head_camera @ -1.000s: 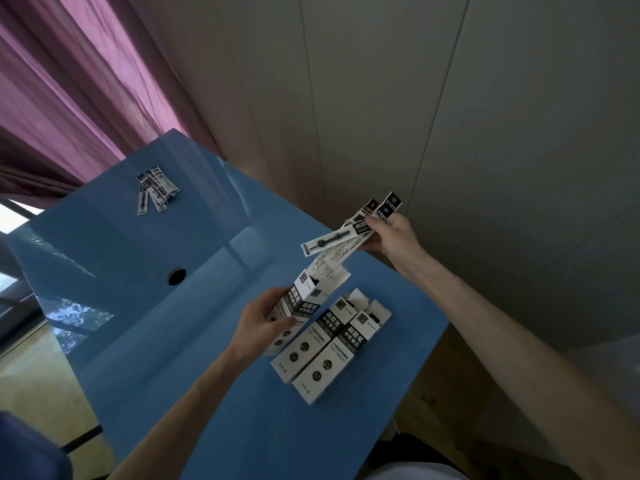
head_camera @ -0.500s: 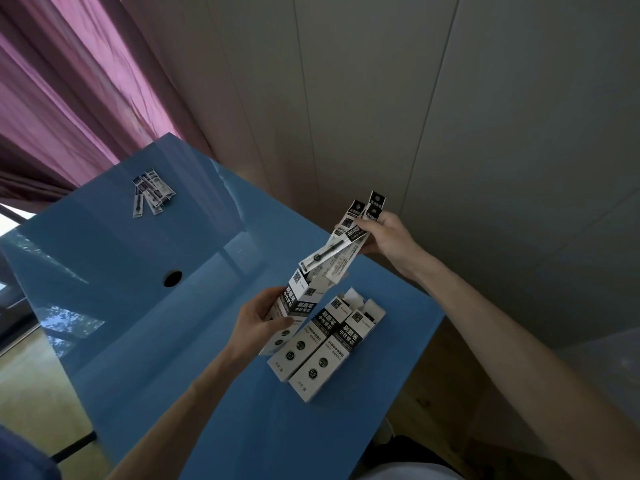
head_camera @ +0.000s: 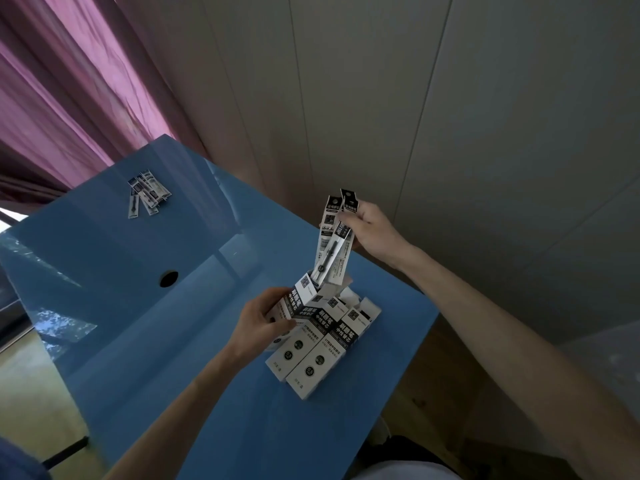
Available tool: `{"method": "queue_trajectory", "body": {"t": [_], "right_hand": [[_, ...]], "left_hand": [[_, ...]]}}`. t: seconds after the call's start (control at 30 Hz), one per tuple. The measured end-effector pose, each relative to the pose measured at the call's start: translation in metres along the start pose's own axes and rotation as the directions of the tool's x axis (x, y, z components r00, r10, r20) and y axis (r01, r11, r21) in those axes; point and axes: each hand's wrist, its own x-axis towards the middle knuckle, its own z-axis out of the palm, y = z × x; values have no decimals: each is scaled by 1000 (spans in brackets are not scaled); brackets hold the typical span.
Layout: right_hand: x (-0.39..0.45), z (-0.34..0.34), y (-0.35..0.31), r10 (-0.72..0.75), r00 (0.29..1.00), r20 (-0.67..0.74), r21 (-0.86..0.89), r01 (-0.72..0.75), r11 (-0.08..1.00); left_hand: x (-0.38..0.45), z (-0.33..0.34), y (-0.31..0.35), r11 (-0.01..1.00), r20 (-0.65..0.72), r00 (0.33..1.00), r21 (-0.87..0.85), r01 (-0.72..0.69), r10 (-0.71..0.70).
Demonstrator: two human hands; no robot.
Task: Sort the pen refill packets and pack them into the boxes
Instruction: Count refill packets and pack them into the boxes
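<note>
My right hand (head_camera: 370,230) pinched refill packets (head_camera: 334,244) at twelve o'clock over the left hand's (head_camera: 259,323) gripped box (head_camera: 304,299); tips might snag its flap.

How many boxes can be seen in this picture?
3: one box tilted up in the left hand, two boxes lying side by side on the blue table.

blue table (head_camera: 145,341): loose packets (head_camera: 145,195), two boxes (head_camera: 318,348).
</note>
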Motion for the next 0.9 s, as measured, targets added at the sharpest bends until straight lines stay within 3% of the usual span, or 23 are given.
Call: {"method": "queue_trajectory", "body": {"t": [0.23,0.43,0.6,0.9], "right_hand": [[-12,28,15,-52,978,-200,113,76,991],[-31,43,20,-30,973,-227,223,82,971],[-31,45,9,-36,955,-293,192,96,977],[-45,61,6,-193,923,-333,165,258,952]], "left_hand": [[2,-2,0,998,5,1000,-63,26,-25],[-1,-3,-3,998,0,1000,-54,16,-16],[-2,-5,-3,998,28,1000,-58,15,-13],[1,-16,2,981,102,993,-177,84,-67]]}}
